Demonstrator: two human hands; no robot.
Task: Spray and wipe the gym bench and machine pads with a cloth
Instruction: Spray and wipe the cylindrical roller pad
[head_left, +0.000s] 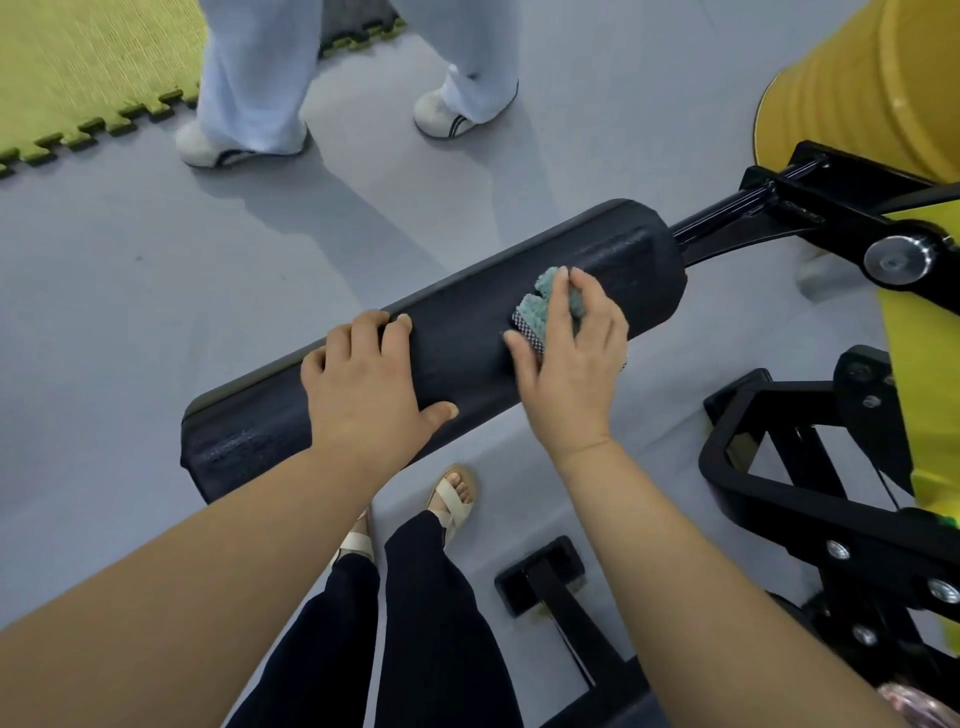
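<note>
- So, 2 hands are on the black roller pad (467, 332), which lies slantwise across the view.
- left hand (363, 384): wrapped over the pad's top, fingers curled down the far side, thumb on the near side. It grips the pad.
- right hand (566, 358): just right of the left hand, with a gap between them. Its fingers are bunched on a teal cloth (543, 306), holding it against the pad. The hand is slightly blurred.
- The cloth is wadded under the right hand's fingers and touches the pad surface. Fluffy pile pokes out past the fingertips, and a checkered edge shows by the thumb.
- The pad has scuffed patches at both ends, left of the left hand and beyond the right hand.
- A black arm (727, 228) runs from the pad end, right of the right hand, to the black machine frame (779, 499) and its yellow housing (857, 78).
- Below the hands are the wearer's 2 sandals (452, 499) and dark trousers.
- Beyond the hands, a 2nd person's legs (249, 78) in pale trousers and white shoes stand on the grey floor (130, 286).
- A green puzzle mat (78, 67) lies far left, beyond the left hand.
</note>
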